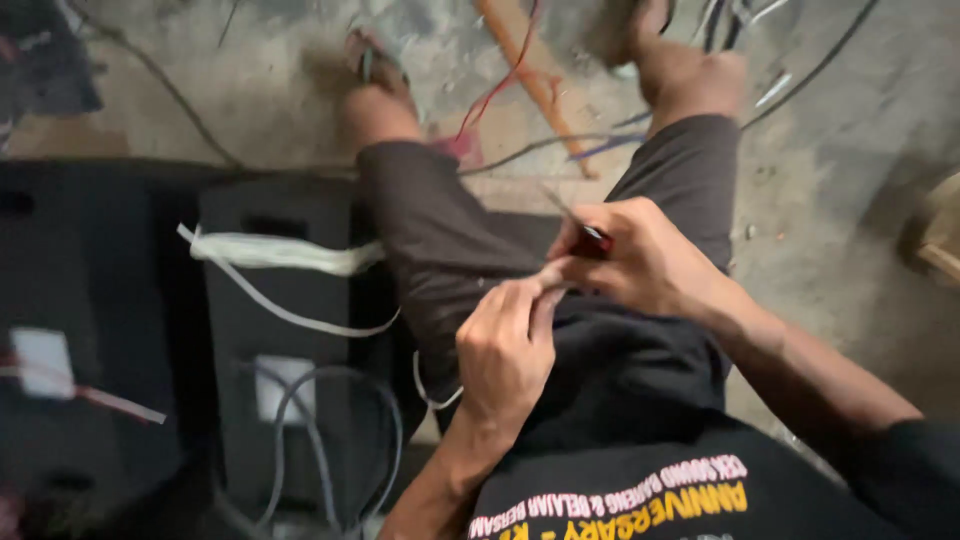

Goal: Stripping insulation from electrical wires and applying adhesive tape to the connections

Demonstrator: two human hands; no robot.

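Observation:
My left hand point(505, 350) is closed over my lap, pinching the end of a thin white cable point(430, 398) that loops down beside my thigh. My right hand point(645, 255) meets it from the right and grips a small tool with a red and black handle point(592, 240); its thin metal tip points up and left. The fingertips of both hands touch where the cable end sits. I sit with dark trousers on, legs stretched forward, sandalled feet on a concrete floor.
Two black speaker boxes point(270, 300) stand at my left, with a white cable bundle point(280, 252) draped over one and grey cable point(300, 420) coiled lower down. Loose red, black and grey wires point(500, 90) and an orange stick point(530, 75) lie on the floor ahead.

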